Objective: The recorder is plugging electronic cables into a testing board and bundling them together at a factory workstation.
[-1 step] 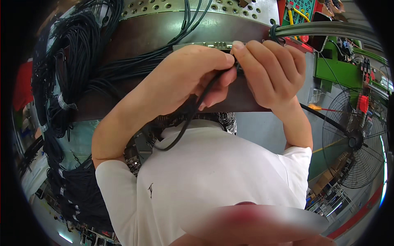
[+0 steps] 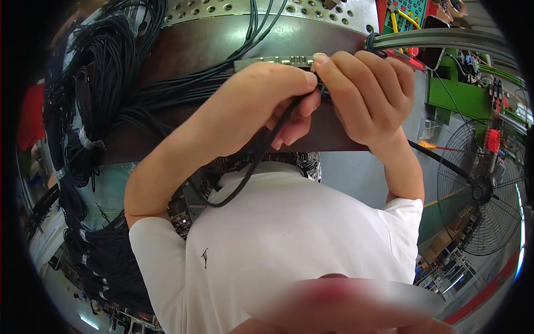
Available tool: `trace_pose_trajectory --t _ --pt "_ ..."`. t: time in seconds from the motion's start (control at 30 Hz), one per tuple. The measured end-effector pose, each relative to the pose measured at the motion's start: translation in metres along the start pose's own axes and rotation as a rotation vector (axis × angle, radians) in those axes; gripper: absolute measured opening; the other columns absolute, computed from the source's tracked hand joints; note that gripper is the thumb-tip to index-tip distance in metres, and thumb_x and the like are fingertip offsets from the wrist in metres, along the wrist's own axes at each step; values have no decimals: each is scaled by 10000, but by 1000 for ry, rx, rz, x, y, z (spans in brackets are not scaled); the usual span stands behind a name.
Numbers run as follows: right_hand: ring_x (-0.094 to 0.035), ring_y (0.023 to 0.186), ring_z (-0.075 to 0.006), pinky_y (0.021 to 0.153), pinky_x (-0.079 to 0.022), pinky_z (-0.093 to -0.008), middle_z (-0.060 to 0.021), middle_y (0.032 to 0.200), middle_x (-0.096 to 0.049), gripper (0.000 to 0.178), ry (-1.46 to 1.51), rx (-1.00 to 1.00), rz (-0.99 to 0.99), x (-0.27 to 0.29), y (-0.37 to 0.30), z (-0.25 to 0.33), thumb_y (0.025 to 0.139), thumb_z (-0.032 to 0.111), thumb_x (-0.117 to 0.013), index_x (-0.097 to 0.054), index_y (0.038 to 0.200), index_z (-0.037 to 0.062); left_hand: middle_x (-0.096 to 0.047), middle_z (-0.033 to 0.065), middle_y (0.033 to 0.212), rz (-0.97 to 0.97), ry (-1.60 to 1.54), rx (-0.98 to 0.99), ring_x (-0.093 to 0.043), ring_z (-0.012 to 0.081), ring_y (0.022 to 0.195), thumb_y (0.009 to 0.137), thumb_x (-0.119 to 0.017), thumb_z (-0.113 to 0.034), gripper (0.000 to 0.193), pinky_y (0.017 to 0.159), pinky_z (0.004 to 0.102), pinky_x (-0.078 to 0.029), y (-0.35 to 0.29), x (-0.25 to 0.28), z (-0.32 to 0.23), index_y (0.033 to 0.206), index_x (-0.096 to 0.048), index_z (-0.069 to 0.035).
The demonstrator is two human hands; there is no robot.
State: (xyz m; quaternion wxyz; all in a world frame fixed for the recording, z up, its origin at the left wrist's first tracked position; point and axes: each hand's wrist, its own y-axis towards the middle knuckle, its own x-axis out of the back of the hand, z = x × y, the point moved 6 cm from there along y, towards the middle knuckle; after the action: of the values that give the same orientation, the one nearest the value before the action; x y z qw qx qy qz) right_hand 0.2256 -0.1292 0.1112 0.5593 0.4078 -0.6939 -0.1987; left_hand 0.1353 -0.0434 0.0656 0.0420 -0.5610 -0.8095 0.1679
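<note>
My left hand (image 2: 261, 106) pinches a black cable (image 2: 247, 177) between thumb and fingers, close to the cable's end. From there the cable hangs in a loop down in front of my white shirt. My right hand (image 2: 370, 97) is closed, its thumb and forefinger pressed together right beside the left fingertips. What sits between the right fingertips is hidden, though it lies at the cable's end. Just beyond both hands lies a narrow metal strip with slots (image 2: 272, 62), partly covered by my fingers.
A dark brown bench top (image 2: 200, 47) carries several black cables (image 2: 183, 89) running leftward to a large hanging bundle (image 2: 103, 72). A perforated metal plate (image 2: 311, 10) lies at the far edge. To the right are a curved grey conduit (image 2: 445, 39) and a caged fan (image 2: 478, 192).
Both hands stay almost in place at the cable's end. The hanging loop of cable has shifted very slightly.
</note>
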Motion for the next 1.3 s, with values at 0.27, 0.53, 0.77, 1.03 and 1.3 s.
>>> trace_pose_trajectory --t 0.27,0.53,0.77,1.03,1.3 --pt "-564 701 -106 622 -350 -265 50 818 -605 105 11 5 16 2 -3 5 767 155 -659 -654 872 155 -513 0 567 -153 696 -268 -516 99 498 971 -504 -222 329 466 261 -401 -13 -1 -20 706 -531 -30" --pt "-560 666 -106 612 -331 -263 52 781 -614 83 19 30 -46 11 0 -2 803 203 -637 -660 864 151 -625 85 713 240 -529 206 -586 129 598 1013 -476 -370 403 572 240 -485 -14 -16 8 960 -606 8" --pt "-547 651 -115 628 -334 -269 49 798 -616 103 1 54 -70 17 -3 -1 789 212 -653 -660 876 156 -661 76 759 455 -406 291 -635 134 644 1011 -492 -329 390 595 229 -497 -24 -28 13 861 -634 2" --pt "-658 915 -221 801 -484 -329 -47 995 -712 191 489 -569 213 -30 -69 -55 764 -28 -683 -667 927 70 -651 50 692 148 642 -291 -629 131 663 940 -583 -168 202 618 267 -484 -45 1 0 939 -683 7" --pt "-659 842 -229 732 -525 -280 -85 977 -686 109 915 -822 377 -68 -91 -53 810 -59 -633 -623 900 3 -669 63 808 -46 377 -233 -618 112 740 976 -549 -179 243 663 233 -475 -33 42 8 1027 -677 21"
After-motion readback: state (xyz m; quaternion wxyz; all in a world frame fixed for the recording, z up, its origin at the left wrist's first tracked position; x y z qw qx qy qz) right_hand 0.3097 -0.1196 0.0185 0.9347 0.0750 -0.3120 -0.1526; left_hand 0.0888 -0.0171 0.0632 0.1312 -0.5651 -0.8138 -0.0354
